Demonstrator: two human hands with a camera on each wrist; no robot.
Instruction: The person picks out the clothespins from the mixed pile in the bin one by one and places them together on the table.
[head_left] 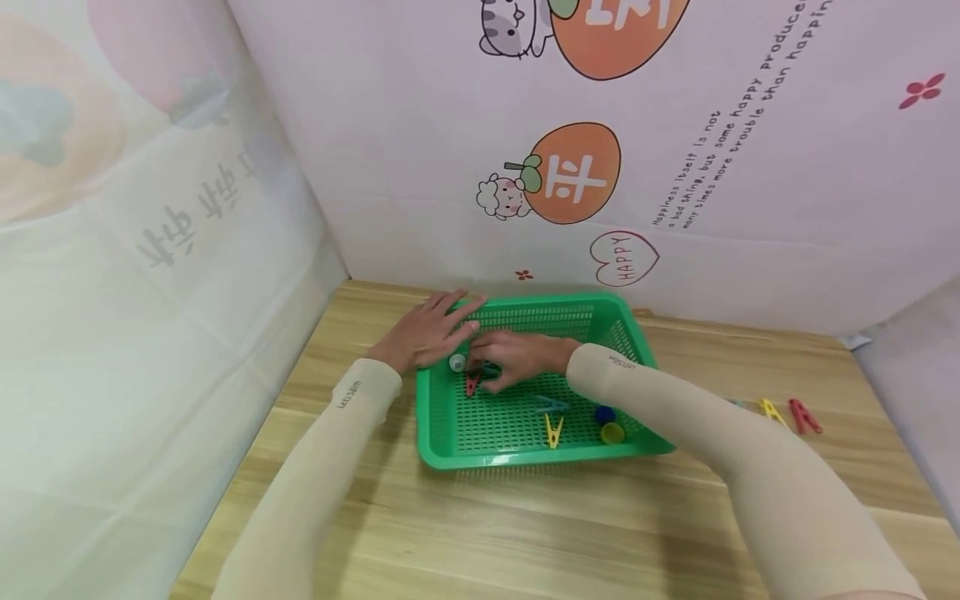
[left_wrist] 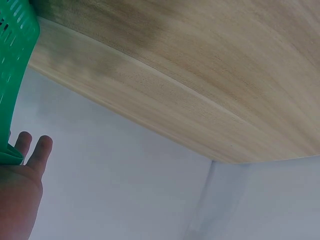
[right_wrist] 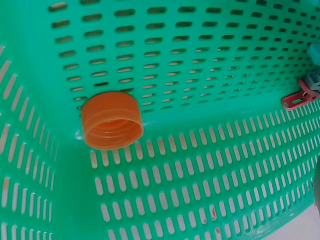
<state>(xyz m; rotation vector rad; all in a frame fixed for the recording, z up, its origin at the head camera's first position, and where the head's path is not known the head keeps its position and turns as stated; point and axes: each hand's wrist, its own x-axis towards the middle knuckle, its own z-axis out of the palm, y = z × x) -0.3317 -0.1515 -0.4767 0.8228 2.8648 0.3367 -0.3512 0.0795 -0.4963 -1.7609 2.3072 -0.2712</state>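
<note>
Currently, the left hand (head_left: 433, 331) rests on the upper-left rim of the green basket (head_left: 429, 421), centre of the head view; fingers extended and somewhat apart, not curled round anything. Right hand (head_left: 516, 357) is inside the basket, left of its middle, fingers bent and pointing down. Cannot tell whether the right fingertips have hold of anything; they are hidden. Just beside them: a red clip (head_left: 472, 384) on the basket floor and a white cap (head_left: 457, 362) near the left wall. Lower in the basket: a blue clip (head_left: 553, 405), a yellow clip (head_left: 553, 431), then, at its lower right, a dark blue cap (head_left: 604, 414) next to a yellow cap (head_left: 612, 433). Right wrist view, left of centre: an orange cap (right_wrist: 111, 120) near a basket corner. Basket stands on the wooden table (head_left: 450, 533); a second red clip (head_left: 805, 416) lies on it, right of frame.
</note>
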